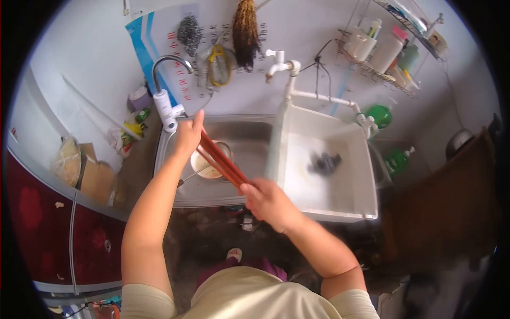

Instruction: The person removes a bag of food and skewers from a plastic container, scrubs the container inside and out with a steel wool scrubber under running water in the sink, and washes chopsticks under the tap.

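Note:
Both my hands hold a bundle of long, slim reddish-brown sticks that look like chopsticks (222, 162), slanted above the metal sink (249, 139). My left hand (189, 137) is closed around the upper left end, thumb pointing up. At the lower right end my right hand (269, 203) is wrapped around them. Below the bundle, in the sink, sits a light bowl (207, 169) with a thin-handled utensil (197, 173) across it. Part of a round metal dish beside it is hidden behind the chopsticks.
A chrome faucet (172, 58) curves over the sink's left side. To the right stands a white basin (329, 186) with a dark wad (325, 164) inside, below a white tap (279, 66). Green bottles (397, 160) and a wire rack (380, 72) are further right.

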A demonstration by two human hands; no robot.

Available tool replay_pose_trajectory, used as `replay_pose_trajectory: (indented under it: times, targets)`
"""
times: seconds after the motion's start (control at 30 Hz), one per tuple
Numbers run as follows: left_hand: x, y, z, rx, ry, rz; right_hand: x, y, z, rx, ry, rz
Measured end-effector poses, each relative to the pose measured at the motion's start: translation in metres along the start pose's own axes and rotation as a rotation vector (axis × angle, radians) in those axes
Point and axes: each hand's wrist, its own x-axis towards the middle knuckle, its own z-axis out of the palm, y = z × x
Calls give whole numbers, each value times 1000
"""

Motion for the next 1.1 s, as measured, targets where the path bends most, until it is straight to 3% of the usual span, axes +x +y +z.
replay_pose_trajectory:
  times: [0.13,0.23,0.33,0.4,0.43,0.57,0.7,0.8,0.93,0.97,1.07,1.1]
  targets:
    - [-10,-49,-16,272,-78,55,17,36,38,350,-14,103]
    - [-19,-69,-19,305,-109,304,32,61,59,420,43,130]
    - [-21,-82,-19,379,-92,724,55,76,71,503,113,202]
    - [-18,-93,-15,384,-200,798,72,79,75,532,147,232]
    - [-15,-96,-19,406,-388,774,82,78,75,528,159,236]
    - [16,-106,-49,544,-746,934,121,90,60,545,166,219]
    - [40,-123,-84,683,-986,805,160,88,50,613,254,170]
    - [48,-138,-93,405,-933,615,183,76,57,468,357,141]
    - [68,-158,-91,-18,-1262,70,201,65,58,287,412,117]
    - [65,-134,-102,129,-1301,136,205,65,57,305,430,92]
    - [56,-143,-93,383,-1140,287,228,74,49,407,520,2]
    - [54,-136,-89,428,-1135,228,240,81,47,478,579,-39]
